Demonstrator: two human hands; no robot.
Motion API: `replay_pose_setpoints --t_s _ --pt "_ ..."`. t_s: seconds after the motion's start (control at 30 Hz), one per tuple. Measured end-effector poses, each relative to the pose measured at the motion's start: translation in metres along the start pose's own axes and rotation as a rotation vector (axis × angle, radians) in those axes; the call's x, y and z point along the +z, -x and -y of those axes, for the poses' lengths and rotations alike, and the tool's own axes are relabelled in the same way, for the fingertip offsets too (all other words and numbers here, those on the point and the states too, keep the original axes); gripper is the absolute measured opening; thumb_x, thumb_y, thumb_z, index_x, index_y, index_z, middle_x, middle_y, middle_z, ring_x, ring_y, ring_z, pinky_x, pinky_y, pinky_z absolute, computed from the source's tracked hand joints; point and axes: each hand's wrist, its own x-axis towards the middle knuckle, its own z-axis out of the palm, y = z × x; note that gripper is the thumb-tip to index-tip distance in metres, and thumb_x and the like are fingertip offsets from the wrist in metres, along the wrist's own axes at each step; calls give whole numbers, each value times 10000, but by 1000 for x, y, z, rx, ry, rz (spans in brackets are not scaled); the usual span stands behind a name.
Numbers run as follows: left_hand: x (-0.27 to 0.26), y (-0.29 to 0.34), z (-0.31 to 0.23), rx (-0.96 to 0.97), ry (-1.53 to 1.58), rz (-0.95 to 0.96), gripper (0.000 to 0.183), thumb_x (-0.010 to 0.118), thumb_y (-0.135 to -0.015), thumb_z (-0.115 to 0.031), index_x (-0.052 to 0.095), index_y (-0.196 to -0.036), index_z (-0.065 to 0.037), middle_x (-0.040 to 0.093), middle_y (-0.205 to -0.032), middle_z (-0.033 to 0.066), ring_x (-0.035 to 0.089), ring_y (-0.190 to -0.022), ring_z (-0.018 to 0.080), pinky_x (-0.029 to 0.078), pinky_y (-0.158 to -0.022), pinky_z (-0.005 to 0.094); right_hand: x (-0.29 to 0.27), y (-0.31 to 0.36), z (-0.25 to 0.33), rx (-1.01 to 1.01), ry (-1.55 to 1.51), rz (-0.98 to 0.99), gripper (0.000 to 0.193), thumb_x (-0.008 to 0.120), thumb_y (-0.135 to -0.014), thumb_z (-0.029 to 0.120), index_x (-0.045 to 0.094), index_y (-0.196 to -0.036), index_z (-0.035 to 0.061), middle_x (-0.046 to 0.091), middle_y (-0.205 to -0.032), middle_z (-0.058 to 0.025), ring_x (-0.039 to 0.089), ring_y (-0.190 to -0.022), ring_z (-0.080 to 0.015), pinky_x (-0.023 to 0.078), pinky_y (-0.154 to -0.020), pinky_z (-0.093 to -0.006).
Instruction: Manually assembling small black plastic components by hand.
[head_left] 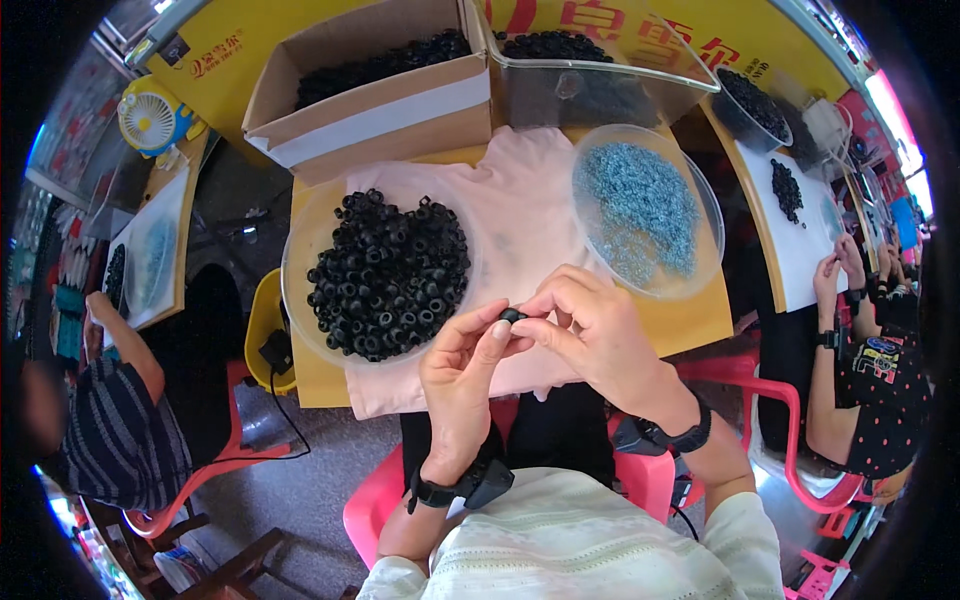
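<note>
We have one small black ring pinched between our two hands, just in front of the near edge of the worktop. The left hand closes thumb and forefinger on it from about seven o'clock, and the right hand meets it from about three o'clock with narrow fingertips, so both hands hold the same piece.

We judge the ring light and stiff, probably rubber or plastic (its surface looks matt, so likely not slippery). Being so small, it is best taken by its outer rim with fingertip pads, leaving the hole free.

At about ten o'clock from our hands a clear round dish holds a heap of black rings of the same kind, resting on a pink cloth. At about one o'clock a second clear dish holds small blue-grey pieces. Farther away, at twelve o'clock, a cardboard box is filled with more black parts.
</note>
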Motion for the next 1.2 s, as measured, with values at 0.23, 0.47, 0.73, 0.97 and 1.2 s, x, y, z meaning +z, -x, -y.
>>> replay_pose_setpoints --t_s 0.23,0.47,0.73,0.97,1.2 --pt "-2 -11 -13 200 -8 -82 246 619 -959 -39 617 -1192 39 685 -1050 101 686 -900 164 553 -824 277 9 -29 15 -77 -33 -4 164 721 -828 81 582 -840 -5 582 -795 -131 602 -725 -289 479 -622 -364" --pt "-11 -19 -39 109 -13 -92 289 495 -1036 -162 599 -1187 62 685 -1056 190 689 -873 217 568 -814 323 -14 -41 15 247 -321 119 155 699 -894 124 655 -966 -5 667 -836 -63 581 -738 -103 472 -654 -267" --pt "-22 -15 -55 202 -288 -10 235 560 -985 -108 634 -1140 52 684 -1000 148 685 -849 207 561 -770 321 -50 -60 24 302 -314 111 171 704 -890 129 663 -981 -10 664 -804 -32 567 -724 -67 462 -643 -242" --pt "-9 -15 -63 52 -242 189 194 612 -955 -137 651 -1012 44 634 -969 97 620 -778 152 488 -673 260 -32 -44 31 -116 -56 208 168 763 -818 121 677 -933 34 628 -818 -64 604 -706 -181 469 -602 -291" --pt "5 7 -43 -156 358 95 169 565 -998 -183 624 -1086 -52 670 -1040 73 605 -914 141 468 -869 336 -4 -19 33 -340 148 -133 307 785 -736 128 657 -1002 45 634 -895 -74 634 -782 -235 536 -648 -314"
